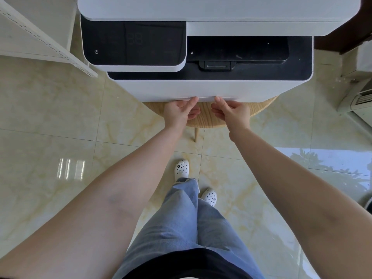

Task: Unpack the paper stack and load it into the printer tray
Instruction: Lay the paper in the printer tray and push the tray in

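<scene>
Printer tray (201,97), the white drawer edge low on the front of the white-and-black boxy printer (201,85), sits flush with the body, its long axis running left to right and its front facing the person; the machine stands on a round pale wooden table (203,117) over cream marble-patterned floor tiles (50,117); no paper stack is in view. Left hand (179,111) and right hand (233,112), close together at the tray's middle, thumbs on its lower front edge, fingers curled beneath; whether they grip a recess cannot be told. Judged best: move it straight along its slide, both hands evenly, so it does not skew.
</scene>
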Demonstrator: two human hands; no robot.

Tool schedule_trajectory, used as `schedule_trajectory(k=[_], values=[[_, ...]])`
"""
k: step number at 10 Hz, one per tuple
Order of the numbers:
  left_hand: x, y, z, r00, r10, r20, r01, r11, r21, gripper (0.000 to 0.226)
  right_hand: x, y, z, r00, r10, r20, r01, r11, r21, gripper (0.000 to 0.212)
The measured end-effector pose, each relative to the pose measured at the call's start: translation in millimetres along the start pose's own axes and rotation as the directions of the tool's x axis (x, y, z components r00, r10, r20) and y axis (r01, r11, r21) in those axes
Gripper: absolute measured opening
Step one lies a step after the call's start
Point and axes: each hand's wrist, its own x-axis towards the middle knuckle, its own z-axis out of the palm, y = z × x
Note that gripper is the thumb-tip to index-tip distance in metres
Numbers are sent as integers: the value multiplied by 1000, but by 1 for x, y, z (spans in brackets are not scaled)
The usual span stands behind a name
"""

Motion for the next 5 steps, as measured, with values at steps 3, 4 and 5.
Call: schedule_trajectory(k=[3,4,5], values=[[-5,2,0,1000,-7,-12,8,1000,28,34,-3,-1,0,1000,-16,-14,16,999,-44,26],[-8,6,1,1000,-27,11,27,999,18,30,-4,-2,-1,1000,-16,9,16,997,-69,30],[-16,12,2,992,-100,77,95,994,62,37,-9,-7,-2,997,47,57,-41,992,-116,31]])
